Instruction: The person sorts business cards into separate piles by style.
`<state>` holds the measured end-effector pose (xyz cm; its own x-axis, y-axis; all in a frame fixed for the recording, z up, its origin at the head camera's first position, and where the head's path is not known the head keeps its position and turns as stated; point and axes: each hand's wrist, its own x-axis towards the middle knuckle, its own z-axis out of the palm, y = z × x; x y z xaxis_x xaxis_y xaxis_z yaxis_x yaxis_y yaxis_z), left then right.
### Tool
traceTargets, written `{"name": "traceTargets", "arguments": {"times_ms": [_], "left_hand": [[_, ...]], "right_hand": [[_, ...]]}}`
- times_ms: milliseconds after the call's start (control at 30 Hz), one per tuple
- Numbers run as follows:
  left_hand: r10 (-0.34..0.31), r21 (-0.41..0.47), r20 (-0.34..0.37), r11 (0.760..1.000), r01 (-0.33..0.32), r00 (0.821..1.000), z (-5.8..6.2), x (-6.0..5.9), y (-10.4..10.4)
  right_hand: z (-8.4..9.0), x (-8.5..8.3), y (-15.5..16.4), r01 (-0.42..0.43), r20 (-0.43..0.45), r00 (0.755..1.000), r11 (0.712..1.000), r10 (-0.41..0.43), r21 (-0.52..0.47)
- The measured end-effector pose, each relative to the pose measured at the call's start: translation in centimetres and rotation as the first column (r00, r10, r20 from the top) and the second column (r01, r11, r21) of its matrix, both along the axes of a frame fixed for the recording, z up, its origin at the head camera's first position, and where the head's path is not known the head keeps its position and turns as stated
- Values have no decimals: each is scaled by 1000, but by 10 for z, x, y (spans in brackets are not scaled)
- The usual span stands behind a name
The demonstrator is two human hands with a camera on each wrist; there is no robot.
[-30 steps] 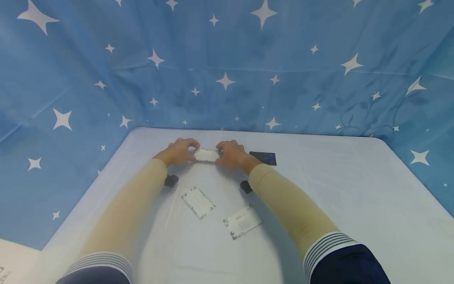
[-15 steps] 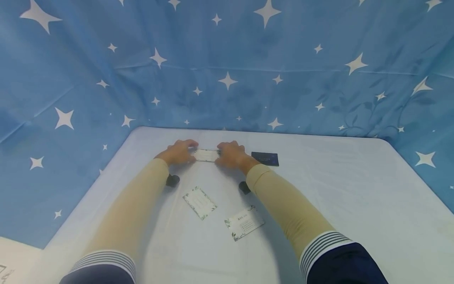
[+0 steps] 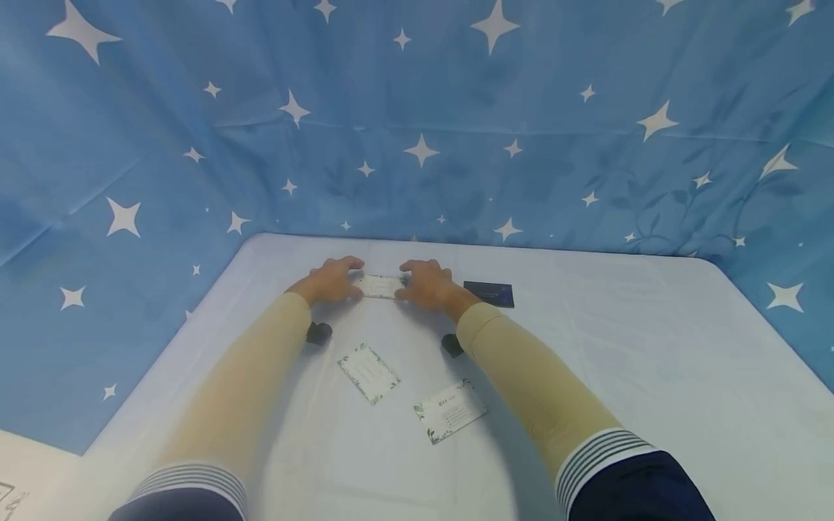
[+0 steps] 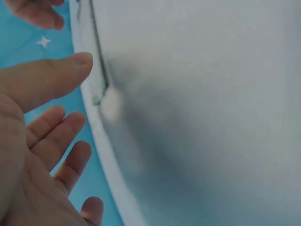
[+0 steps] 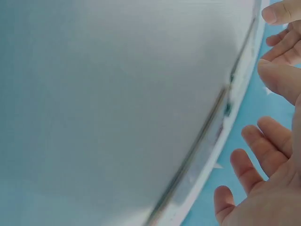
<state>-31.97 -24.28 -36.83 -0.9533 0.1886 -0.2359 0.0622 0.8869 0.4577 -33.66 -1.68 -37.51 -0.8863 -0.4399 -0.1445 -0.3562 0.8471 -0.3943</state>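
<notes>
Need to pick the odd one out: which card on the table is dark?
The navy card just beyond the right hand; the other three are white.

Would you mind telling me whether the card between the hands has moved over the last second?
No. The card sits the same way left of the dark card, with only slight camera shift.

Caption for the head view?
Both hands, left and right, flank a white card on the table; three more cards lie nearby.

Card (image 3: 380, 286) between both hands, far mid-table (image 3: 651, 376); two cards (image 3: 368, 373) nearer; another card (image 3: 489, 294) right.
</notes>
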Motion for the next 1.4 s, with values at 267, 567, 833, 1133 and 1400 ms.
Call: {"name": "traceTargets", "arguments": {"times_ms": [267, 567, 833, 1133, 1400], "left_hand": [[-35, 61, 16, 998, 34, 999, 10, 28, 0], [-150, 70, -2, 986, 150, 989, -1, 71, -5], [-233, 163, -13, 959, 232, 972, -16, 110, -11], [-277, 156, -32, 948, 279, 960, -24, 118, -13], [-239, -18, -108, 971, 239, 965, -13, 123, 5]], "right_hand": [[10, 24, 9, -98, 96, 989, 983, 114, -158], [7, 77, 20, -319, 167, 921, 928, 352, -193], [1, 114, 25, -446, 201, 856, 876, 477, -182], [5, 118, 31, -452, 180, 871, 889, 457, -72], [5, 109, 38, -359, 159, 915, 928, 371, -100]]}}
